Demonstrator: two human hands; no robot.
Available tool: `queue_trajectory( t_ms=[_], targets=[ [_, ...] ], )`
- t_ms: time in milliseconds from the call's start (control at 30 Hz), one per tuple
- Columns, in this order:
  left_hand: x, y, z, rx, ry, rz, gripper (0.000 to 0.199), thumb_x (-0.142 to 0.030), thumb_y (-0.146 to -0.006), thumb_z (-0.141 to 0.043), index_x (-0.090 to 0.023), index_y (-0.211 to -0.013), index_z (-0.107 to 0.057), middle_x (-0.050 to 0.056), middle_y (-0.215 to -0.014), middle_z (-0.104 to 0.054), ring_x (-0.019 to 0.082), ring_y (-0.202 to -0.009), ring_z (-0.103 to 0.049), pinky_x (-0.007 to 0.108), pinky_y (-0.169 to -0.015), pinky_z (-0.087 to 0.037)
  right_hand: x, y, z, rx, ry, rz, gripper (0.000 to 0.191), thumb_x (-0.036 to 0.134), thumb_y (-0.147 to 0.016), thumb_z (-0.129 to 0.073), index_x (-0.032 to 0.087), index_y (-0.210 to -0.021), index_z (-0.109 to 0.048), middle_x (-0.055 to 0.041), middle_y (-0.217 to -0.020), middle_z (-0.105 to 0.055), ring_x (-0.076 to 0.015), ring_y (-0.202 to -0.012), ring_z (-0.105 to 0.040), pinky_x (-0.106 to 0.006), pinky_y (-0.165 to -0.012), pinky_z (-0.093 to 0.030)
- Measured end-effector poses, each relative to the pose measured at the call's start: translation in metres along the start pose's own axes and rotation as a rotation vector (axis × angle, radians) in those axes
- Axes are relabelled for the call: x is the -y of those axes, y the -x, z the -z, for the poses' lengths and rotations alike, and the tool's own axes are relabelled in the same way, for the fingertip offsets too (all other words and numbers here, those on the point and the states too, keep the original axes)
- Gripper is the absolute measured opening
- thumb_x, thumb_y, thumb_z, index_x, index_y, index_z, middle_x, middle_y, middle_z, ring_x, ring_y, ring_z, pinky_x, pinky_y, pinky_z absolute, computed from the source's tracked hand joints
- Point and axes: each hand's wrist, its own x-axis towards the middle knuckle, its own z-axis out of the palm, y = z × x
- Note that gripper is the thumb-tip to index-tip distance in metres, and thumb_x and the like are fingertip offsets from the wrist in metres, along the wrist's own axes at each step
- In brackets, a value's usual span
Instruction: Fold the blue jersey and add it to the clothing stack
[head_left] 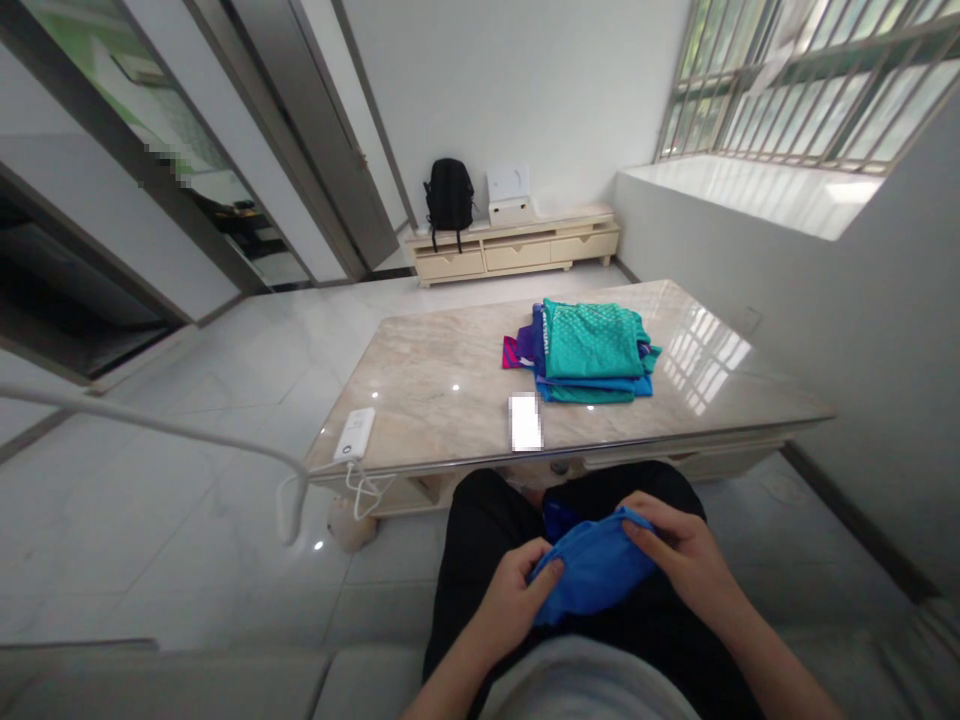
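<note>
From my remote view, the largest thing is one marble-patterned desk (pixel 435 370), glossy and reflecting the window. Behind it I see one cream TV cabinet (pixel 517 255) with three drawer fronts. On the desk's far side lies one stack of folded clothes (pixel 592 342): teal with a pale dotted pattern on top, blue and teal layers below, purple and striped pink pieces poking out at its left; I can't count the layers. One black backpack (pixel 450 195) stands on the cabinet.

Next comes one bright blue cloth (pixel 600 568), smooth, softly creased and bunched, held above the lap. I have two hands on it, apart: the left hand (pixel 517 592) pinches its left edge, the right hand (pixel 679 545) its upper right corner. Smallest are one white power bank (pixel 355 435) with a white cable, and one pixelated white rectangle (pixel 526 422) near the desk's front edge.
</note>
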Motion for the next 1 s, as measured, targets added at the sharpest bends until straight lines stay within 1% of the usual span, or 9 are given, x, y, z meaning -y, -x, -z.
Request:
queue_trajectory(
  t_ms=[67,133,200,267,367,533,667,800,1000],
  targets=[
    [-0.001,0.000,-0.001,-0.032,-0.075,-0.029,0.041,-0.051,-0.099,-0.054,-0.015,-0.082,-0.064,-0.001,-0.076,-0.055,0.014,-0.074,-0.050,0.024,-0.069,-0.038,0.002,0.001,0.002,0.000,-0.003,0.031,0.037,0.052,-0.090,-0.068,0.017,-0.083,-0.079,-0.0075,-0.089,-0.072,-0.0216,-0.084,-0.067,-0.027,-0.076,-0.055],
    [-0.002,0.001,-0.001,-0.038,-0.158,-0.056,0.034,-0.045,-0.099,-0.057,-0.016,-0.086,-0.067,0.001,-0.080,-0.062,0.016,-0.077,-0.055,0.025,-0.072,-0.040,0.002,0.004,0.003,-0.041,-0.023,-0.008,0.036,0.053,-0.087,-0.071,0.017,-0.089,-0.080,-0.0082,-0.090,-0.074,-0.0232,-0.085,-0.069,-0.029,-0.077,-0.057],
    [-0.002,0.002,-0.003,-0.009,-0.236,-0.082,0.020,-0.036,-0.096,-0.062,-0.018,-0.095,-0.071,0.002,-0.088,-0.068,0.018,-0.083,-0.061,0.026,-0.078,-0.043,0.000,0.008,0.002,-0.113,-0.061,-0.072,0.037,0.054,-0.084,-0.075,0.018,-0.092,-0.080,-0.0085,-0.091,-0.077,-0.0249,-0.084,-0.071,-0.031,-0.075,-0.060],
    [0.000,0.002,-0.006,0.027,-0.293,-0.112,0.014,-0.026,-0.093,-0.063,-0.020,-0.102,-0.072,0.003,-0.096,-0.071,0.019,-0.089,-0.064,0.026,-0.083,-0.044,0.001,0.012,0.001,-0.156,-0.102,-0.117,0.037,0.053,-0.080,-0.079,0.018,-0.092,-0.081,-0.0082,-0.090,-0.078,-0.0257,-0.083,-0.072,-0.032,-0.074,-0.062],
    [0.010,-0.001,-0.012,0.037,-0.325,-0.139,0.017,-0.018,-0.092,-0.058,-0.020,-0.102,-0.072,0.004,-0.097,-0.072,0.019,-0.088,-0.065,0.026,-0.081,-0.045,0.005,0.017,0.000,-0.174,-0.127,-0.137,0.036,0.052,-0.076,-0.082,0.019,-0.091,-0.081,-0.0075,-0.086,-0.079,-0.0255,-0.079,-0.074,-0.031,-0.071,-0.063],
    [0.035,-0.011,-0.013,-0.043,-0.373,-0.089,0.026,-0.005,-0.080,-0.054,-0.019,-0.093,-0.071,0.003,-0.091,-0.072,0.019,-0.086,-0.066,0.027,-0.079,-0.044,0.012,0.022,0.005,-0.242,-0.037,-0.091,0.043,0.060,-0.077,-0.079,0.019,-0.089,-0.082,-0.0083,-0.085,-0.079,-0.0257,-0.076,-0.074,-0.032,-0.070,-0.064],
    [0.045,-0.015,-0.001,-0.086,-0.391,-0.050,0.031,-0.003,-0.075,-0.052,-0.020,-0.094,-0.071,0.003,-0.092,-0.073,0.020,-0.090,-0.067,0.028,-0.082,-0.045,0.007,0.022,0.021,-0.324,0.003,-0.067,0.041,0.059,-0.073,-0.082,0.019,-0.082,-0.081,-0.0072,-0.078,-0.078,-0.0244,-0.071,-0.073,-0.030,-0.066,-0.064],
    [0.046,-0.015,0.016,-0.109,-0.424,-0.044,0.034,-0.005,-0.078,-0.051,-0.021,-0.100,-0.072,0.005,-0.099,-0.075,0.022,-0.097,-0.069,0.031,-0.088,-0.048,-0.002,0.017,0.044,-0.344,0.040,-0.077,0.032,0.052,-0.073,-0.083,0.021,-0.082,-0.081,-0.0063,-0.077,-0.079,-0.0239,-0.069,-0.074,-0.028,-0.066,-0.064],
    [0.063,-0.009,0.045,-0.242,-0.475,-0.004,0.049,-0.008,-0.083,-0.051,-0.020,-0.128,-0.067,0.009,-0.124,-0.074,0.024,-0.118,-0.068,0.040,-0.107,-0.047,-0.006,0.014,0.071,-0.552,0.111,-0.042,0.028,0.047,-0.070,-0.083,0.022,-0.084,-0.080,-0.0049,-0.079,-0.079,-0.0235,-0.071,-0.074,-0.028,-0.066,-0.064]
  ],
)
